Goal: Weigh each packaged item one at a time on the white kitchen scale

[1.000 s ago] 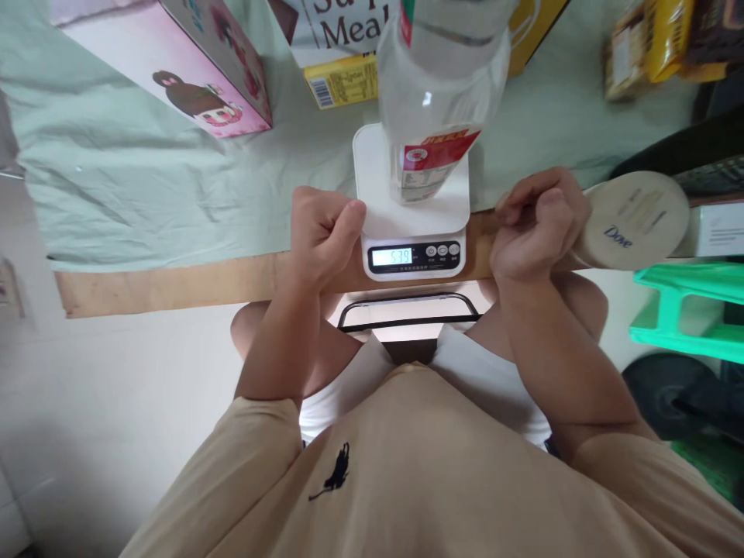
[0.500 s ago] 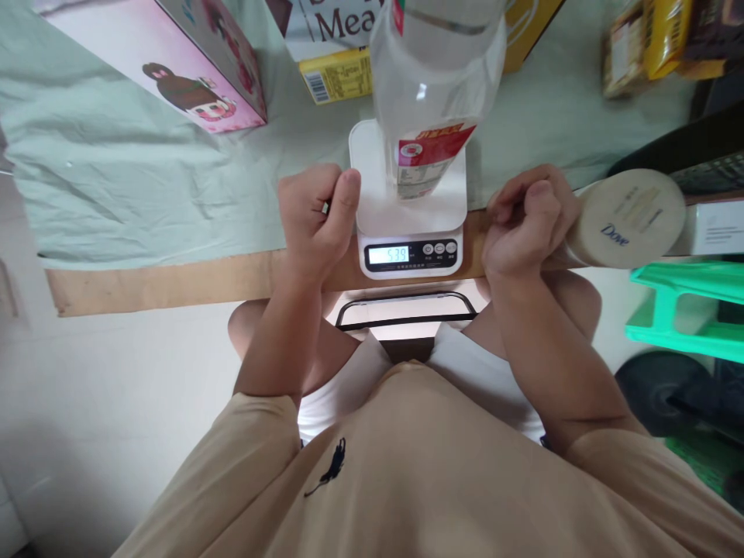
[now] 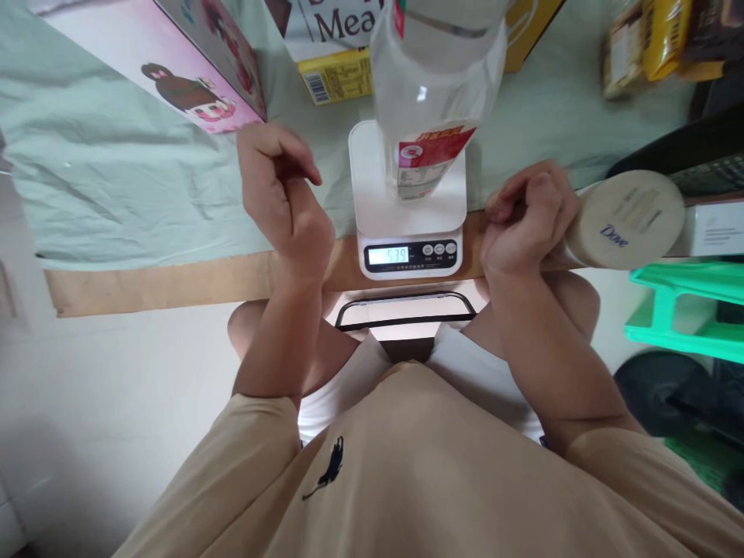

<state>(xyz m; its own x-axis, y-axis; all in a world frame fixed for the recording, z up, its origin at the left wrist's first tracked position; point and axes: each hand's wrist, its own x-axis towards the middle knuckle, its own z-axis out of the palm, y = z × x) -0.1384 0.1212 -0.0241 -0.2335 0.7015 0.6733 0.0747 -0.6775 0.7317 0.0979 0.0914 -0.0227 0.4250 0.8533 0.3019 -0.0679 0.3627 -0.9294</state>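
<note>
The white scale (image 3: 407, 201) sits at the table's front edge (image 3: 163, 283), a clear bottle (image 3: 433, 93) upright on it. Open cloth (image 3: 116, 178) lies left, where the left hand (image 3: 282, 198) hangs half-curled, empty — the right hand (image 3: 523, 221), loosely clenched, rests just right of the scale, touching a Dove jar (image 3: 631, 221).

Support was a wooden table (image 3: 174, 283), bare only at the near edge, the rest under a creased pale green cloth (image 3: 116, 194). On it: white kitchen scale (image 3: 407, 232) at the front edge, display read 539, clear plastic bottle (image 3: 433, 93) upright on its platform. Pink box (image 3: 203, 70) back left, yellow box (image 3: 334, 75) and white printed box (image 3: 337, 23) behind the scale, yellow packets (image 3: 651, 43) back right. Dove container (image 3: 628, 219) at the right edge.
</note>
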